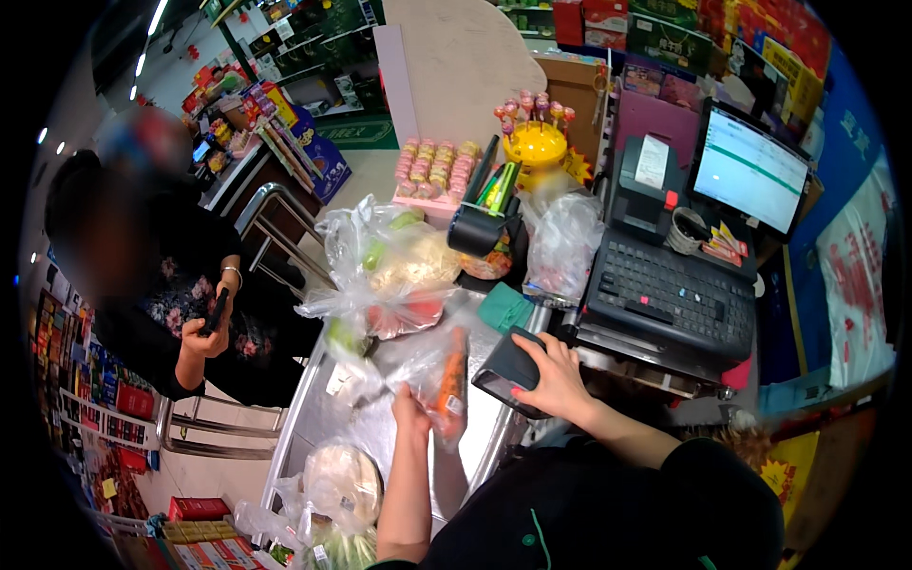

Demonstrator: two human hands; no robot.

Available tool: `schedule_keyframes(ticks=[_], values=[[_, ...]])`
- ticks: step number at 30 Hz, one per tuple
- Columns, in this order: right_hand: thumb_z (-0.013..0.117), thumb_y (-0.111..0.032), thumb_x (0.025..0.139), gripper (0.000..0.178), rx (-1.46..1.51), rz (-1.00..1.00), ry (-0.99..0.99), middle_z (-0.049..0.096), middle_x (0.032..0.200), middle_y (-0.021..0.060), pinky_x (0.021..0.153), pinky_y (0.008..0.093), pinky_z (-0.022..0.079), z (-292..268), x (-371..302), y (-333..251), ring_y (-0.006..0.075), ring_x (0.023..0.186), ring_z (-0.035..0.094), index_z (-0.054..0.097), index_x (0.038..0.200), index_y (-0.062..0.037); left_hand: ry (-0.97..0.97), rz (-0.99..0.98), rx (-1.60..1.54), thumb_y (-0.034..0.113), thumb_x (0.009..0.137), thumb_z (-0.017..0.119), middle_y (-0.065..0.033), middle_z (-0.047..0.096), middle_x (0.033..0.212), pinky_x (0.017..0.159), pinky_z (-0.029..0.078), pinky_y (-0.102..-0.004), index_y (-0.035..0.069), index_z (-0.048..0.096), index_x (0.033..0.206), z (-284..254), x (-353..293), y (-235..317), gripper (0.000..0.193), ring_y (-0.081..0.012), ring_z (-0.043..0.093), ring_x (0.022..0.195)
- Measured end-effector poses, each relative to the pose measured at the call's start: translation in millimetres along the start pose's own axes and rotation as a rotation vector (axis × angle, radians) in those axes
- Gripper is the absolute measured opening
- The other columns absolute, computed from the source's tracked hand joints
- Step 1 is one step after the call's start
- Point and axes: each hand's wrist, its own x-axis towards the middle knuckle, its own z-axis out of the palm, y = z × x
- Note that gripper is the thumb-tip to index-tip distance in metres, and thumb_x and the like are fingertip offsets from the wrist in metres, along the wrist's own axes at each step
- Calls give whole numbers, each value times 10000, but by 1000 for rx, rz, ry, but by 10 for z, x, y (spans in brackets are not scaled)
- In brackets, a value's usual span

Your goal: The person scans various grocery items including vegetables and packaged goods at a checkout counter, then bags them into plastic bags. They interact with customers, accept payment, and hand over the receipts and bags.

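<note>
My left hand [408,410] is closed on a clear plastic bag of carrots [450,380], held upright above the metal counter [375,432]. A white label shows low on the bag. My right hand [556,378] wraps over a black, box-shaped barcode scanner [511,369], whose front edge faces the carrots a short way off. Beyond the left hand lie clear bags of produce [394,266], some green and some pale. Nearer to me, by my left forearm, sit a bag with a round pale item [342,484] and bagged leafy greens [344,549].
A keyboard [665,294], a screen [750,169] and a receipt printer [648,180] stand to the right. A green cloth [505,308] lies beyond the scanner. Farther back are a yellow lollipop stand [537,144] and pink-packed goods [435,171]. Across the counter, a person holds a phone [217,309] beside metal rails [271,204].
</note>
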Motion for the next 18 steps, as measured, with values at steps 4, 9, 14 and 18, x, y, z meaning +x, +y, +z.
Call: schedule_keyframes(ticks=[4, 9, 14, 18], values=[[763, -304, 586, 818, -60, -13, 39, 388, 1248, 191, 926, 444, 274, 79, -34, -117, 350, 1128, 379, 415, 1316, -188, -94, -319, -406, 325, 972, 337, -19, 426, 629, 537, 422, -328, 48, 508, 955, -162, -467, -399, 327, -176, 426, 541], [759, -264, 560, 836, -164, -33, 114, 366, 1251, 198, 901, 463, 283, 242, -81, -356, 354, 1130, 365, 412, 1316, -183, -250, -298, -537, 318, 978, 303, -49, 514, 762, 677, 457, -353, 36, 526, 1068, -134, -837, -550, 371, -195, 507, 685], [667, -414, 676, 650, -378, -383, -7, 404, 1257, 225, 910, 462, 292, 447, -195, -541, 358, 1133, 393, 493, 1268, -209, -276, -149, -358, 275, 975, 282, -120, 520, 1238, 983, 390, -418, 17, 481, 1225, 2, -1125, -581, 411, -271, 497, 1135], [693, -273, 632, 668, -327, -470, -55, 402, 1272, 214, 916, 459, 298, 483, -197, -537, 354, 1149, 399, 493, 1267, -216, -201, -106, -434, 265, 968, 300, -123, 539, 1142, 908, 420, -424, 41, 501, 1163, -289, -1086, -515, 358, -259, 518, 1043]])
